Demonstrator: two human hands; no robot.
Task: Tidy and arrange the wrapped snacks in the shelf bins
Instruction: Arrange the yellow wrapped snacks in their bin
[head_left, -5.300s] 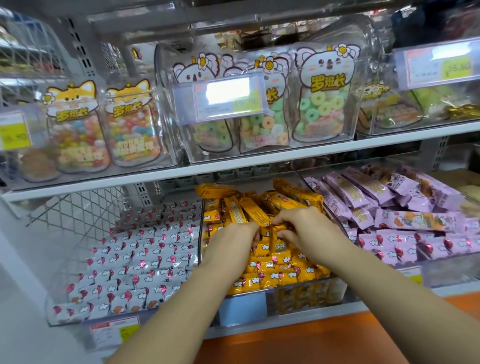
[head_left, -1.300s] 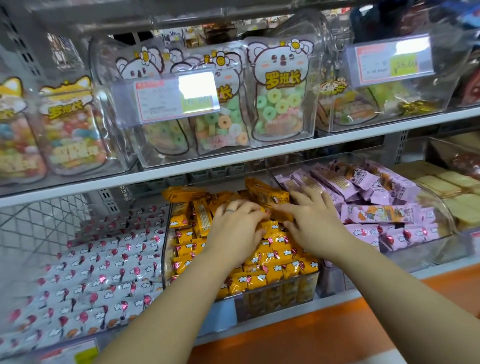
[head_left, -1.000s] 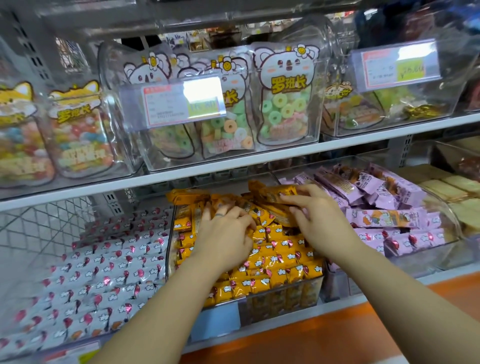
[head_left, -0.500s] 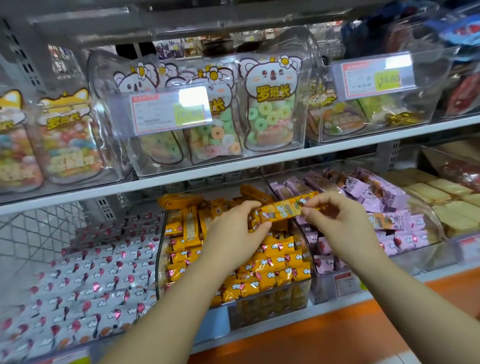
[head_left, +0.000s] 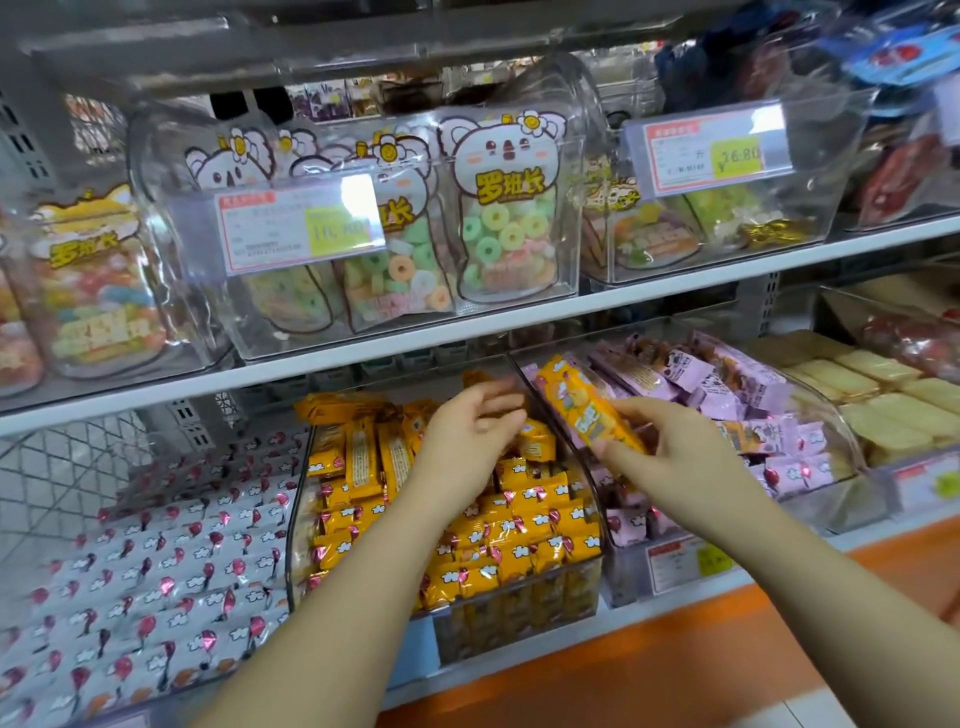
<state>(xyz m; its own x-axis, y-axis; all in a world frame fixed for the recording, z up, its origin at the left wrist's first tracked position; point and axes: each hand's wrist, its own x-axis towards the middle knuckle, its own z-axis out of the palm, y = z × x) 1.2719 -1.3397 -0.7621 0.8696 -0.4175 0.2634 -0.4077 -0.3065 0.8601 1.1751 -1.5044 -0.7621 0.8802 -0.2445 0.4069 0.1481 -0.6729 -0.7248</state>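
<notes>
A clear middle bin (head_left: 519, 613) on the lower shelf holds many yellow wrapped snacks (head_left: 519, 525), rows in front and a loose pile behind. My right hand (head_left: 670, 452) grips one yellow snack bar (head_left: 584, 410), tilted, above the divide between this bin and the purple one. My left hand (head_left: 467, 441) hovers over the yellow pile with fingers spread, holding nothing. To the right, a clear bin carries purple wrapped snacks (head_left: 727, 395). On the left lie rows of white wrapped snacks (head_left: 156, 561) with pink marks.
The upper shelf edge (head_left: 519, 317) runs just above my hands, carrying clear bins of ring-candy bags (head_left: 498, 218) with price tags (head_left: 296, 228). Pale yellow wafers (head_left: 883, 395) fill a bin at far right. An orange ledge (head_left: 675, 654) runs below the shelf.
Half a second ago both hands held the yellow bar level. My left hand has let go and opened; my right hand now holds it alone, tilted and shifted right.
</notes>
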